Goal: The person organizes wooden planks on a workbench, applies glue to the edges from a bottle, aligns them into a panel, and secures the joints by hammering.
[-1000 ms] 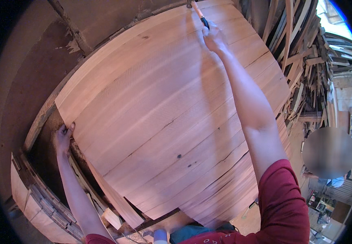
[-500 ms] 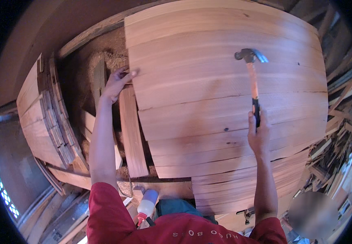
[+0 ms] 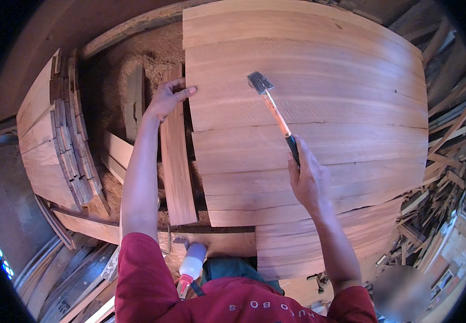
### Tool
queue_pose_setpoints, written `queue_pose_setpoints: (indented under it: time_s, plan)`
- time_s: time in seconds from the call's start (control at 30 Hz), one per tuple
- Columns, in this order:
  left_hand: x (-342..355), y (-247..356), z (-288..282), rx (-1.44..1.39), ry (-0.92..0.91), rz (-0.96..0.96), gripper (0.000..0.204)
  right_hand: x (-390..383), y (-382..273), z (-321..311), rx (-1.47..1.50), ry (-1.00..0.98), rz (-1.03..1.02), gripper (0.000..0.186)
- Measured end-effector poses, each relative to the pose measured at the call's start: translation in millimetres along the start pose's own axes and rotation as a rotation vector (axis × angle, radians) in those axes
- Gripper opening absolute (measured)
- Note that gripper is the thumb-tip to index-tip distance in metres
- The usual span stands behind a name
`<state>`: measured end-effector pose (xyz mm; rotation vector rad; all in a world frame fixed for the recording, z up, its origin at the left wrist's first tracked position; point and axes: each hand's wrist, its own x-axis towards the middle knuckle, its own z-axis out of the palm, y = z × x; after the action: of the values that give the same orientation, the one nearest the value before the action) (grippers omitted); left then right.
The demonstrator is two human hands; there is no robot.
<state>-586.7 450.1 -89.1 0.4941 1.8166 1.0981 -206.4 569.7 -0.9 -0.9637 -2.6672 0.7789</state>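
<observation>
My right hand is wrapped round the black grip of a claw hammer, whose head hangs over a wide wooden panel made of boards set edge to edge. At the panel's left edge is my left hand. Its thumb lies over the edge and its fingers curl beside it, the fingertips partly hidden. Beneath that hand a narrow plank runs lengthwise, with a dark gap between it and the panel.
Stacked board panels stand at the left. Sawdust covers the surface behind my left hand. A white bottle with a red cap lies near my body. Piled wood scraps crowd the right side.
The hammer has swung leftward over the panel with my right hand, and its head has turned. My left hand has closed more at the panel's edge. The whole view has shifted slightly.
</observation>
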Motion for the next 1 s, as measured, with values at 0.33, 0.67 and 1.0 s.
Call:
queue_pose_setpoints:
  time_s: [0.33,0.67,1.0]
  plan:
    - [-14.4,-5.8,4.7,-0.006,0.031,0.019,0.065,-7.4,-10.0,7.5,0.039,-0.033,-0.042,0.046]
    - [-74.0,-29.9,22.1,-0.187,-0.181,-0.362,0.077,-52.7,-8.2,16.4,0.058,-0.032,-0.049,0.050]
    - [-97.7,-57.0,26.8,-0.135,-0.180,-0.354,0.081,-100.5,-9.2,9.4,0.195,0.058,-0.186,0.051]
